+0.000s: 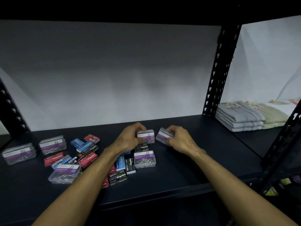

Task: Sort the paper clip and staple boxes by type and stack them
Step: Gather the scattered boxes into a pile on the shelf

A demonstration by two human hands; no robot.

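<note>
Mid-shelf (187, 168), toward the back edge, your left hand (130, 139) is gripping one clear paper clip box (146, 136), your right hand (177, 139) pinching another tilted box (162, 136); both are holding clips.

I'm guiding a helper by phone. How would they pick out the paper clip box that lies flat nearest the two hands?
On the dark shelf, look just below the left hand. There lies a clear paper clip box with a purple label. It alone rests flat, unheld, among the black and blue staple boxes.

Staple boxes (88, 150) lie left of centre on the shelf (203, 168); towels (241, 118) far right.
</note>
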